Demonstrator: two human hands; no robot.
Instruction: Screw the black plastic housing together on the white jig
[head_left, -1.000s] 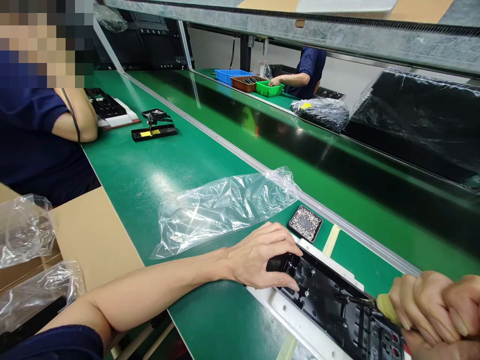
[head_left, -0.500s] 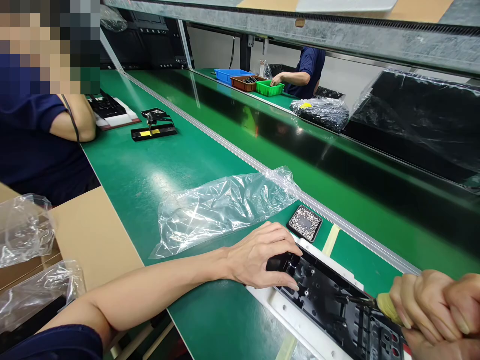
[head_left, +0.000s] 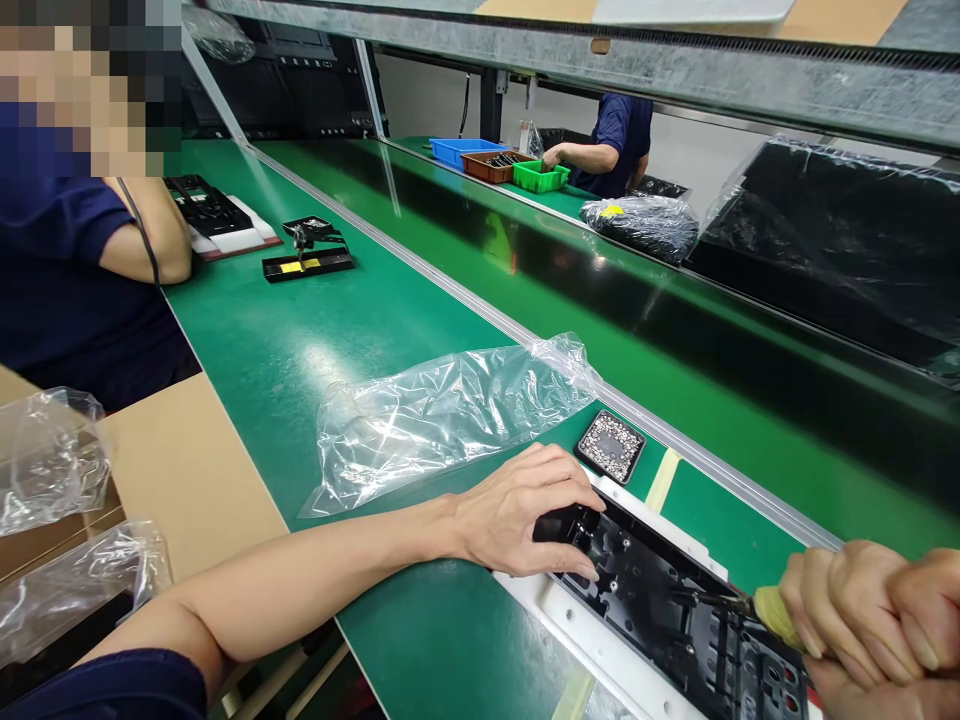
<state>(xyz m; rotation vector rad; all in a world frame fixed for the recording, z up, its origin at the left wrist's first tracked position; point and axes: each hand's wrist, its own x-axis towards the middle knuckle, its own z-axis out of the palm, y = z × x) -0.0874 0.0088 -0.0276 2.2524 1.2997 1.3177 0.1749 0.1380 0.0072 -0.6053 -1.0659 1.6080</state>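
A black plastic panel [head_left: 660, 600] lies in a white fixture [head_left: 585, 640] at the near right of the green bench. My left hand [head_left: 517, 510] grips the panel's left end, thumb and fingers curled over its edge. My right hand [head_left: 870, 610] is closed round a screwdriver with a pale yellow handle [head_left: 772, 612]. Its dark tip [head_left: 701, 598] rests on the panel's middle. A small black tray of screws [head_left: 610, 445] sits just beyond my left hand.
A crumpled clear plastic bag [head_left: 442, 410] lies left of the screw tray. A co-worker in a dark blue shirt [head_left: 67, 280] sits at the left. Further off are a black tool stand [head_left: 307, 262], coloured bins [head_left: 495, 165] and another person [head_left: 615, 140]. A conveyor [head_left: 600, 290] runs alongside.
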